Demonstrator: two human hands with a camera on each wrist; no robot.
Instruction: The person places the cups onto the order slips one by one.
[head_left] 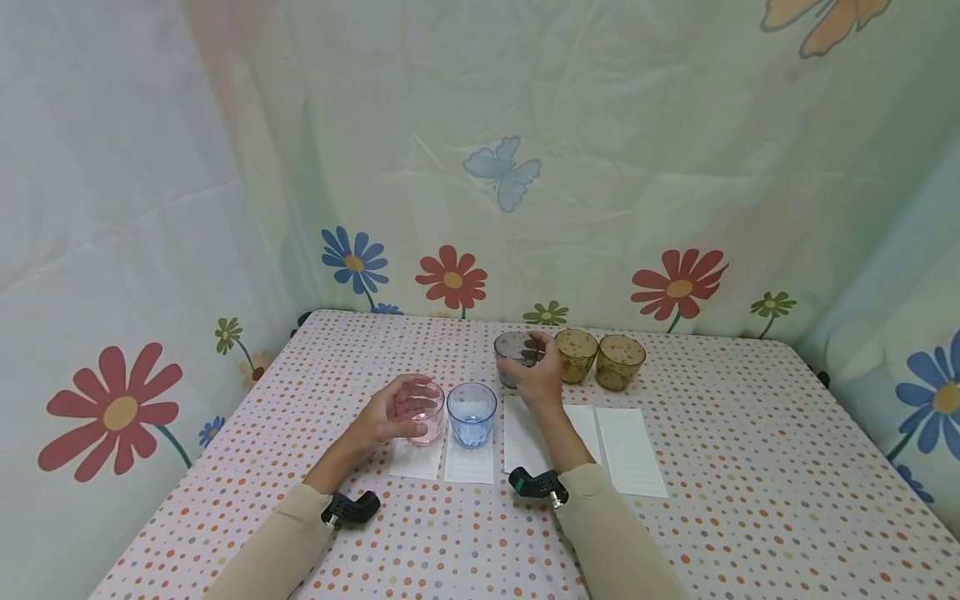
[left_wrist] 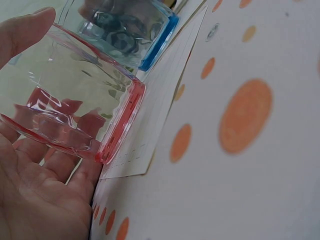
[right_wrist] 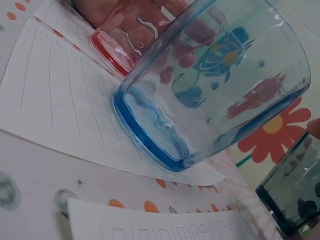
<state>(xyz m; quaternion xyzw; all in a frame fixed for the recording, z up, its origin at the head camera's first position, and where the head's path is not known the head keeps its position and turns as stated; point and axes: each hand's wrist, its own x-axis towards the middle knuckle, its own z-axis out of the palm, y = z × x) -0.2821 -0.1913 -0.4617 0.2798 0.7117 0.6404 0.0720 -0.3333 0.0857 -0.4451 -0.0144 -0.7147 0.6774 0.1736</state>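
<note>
My left hand (head_left: 382, 417) curls round a clear pink glass (head_left: 422, 421), thumb on the near side and fingers behind it. In the left wrist view the pink glass (left_wrist: 75, 100) has its red base on a paper strip. Close to its right stands a clear blue glass (head_left: 472, 417), upright on another strip; no hand touches it. Farther back, my right hand (head_left: 542, 371) grips a smoky grey glass (head_left: 512, 348) between thumb and fingers. Only part of that grey glass (right_wrist: 295, 185) shows at the right wrist view's edge.
Two amber glasses (head_left: 576, 354) stand side by side, right of the grey one. White lined paper strips (head_left: 632, 454) lie in a row on the dotted tablecloth (head_left: 750, 467), some partly under my right forearm. A flower-printed curtain (head_left: 585, 233) hangs behind the table.
</note>
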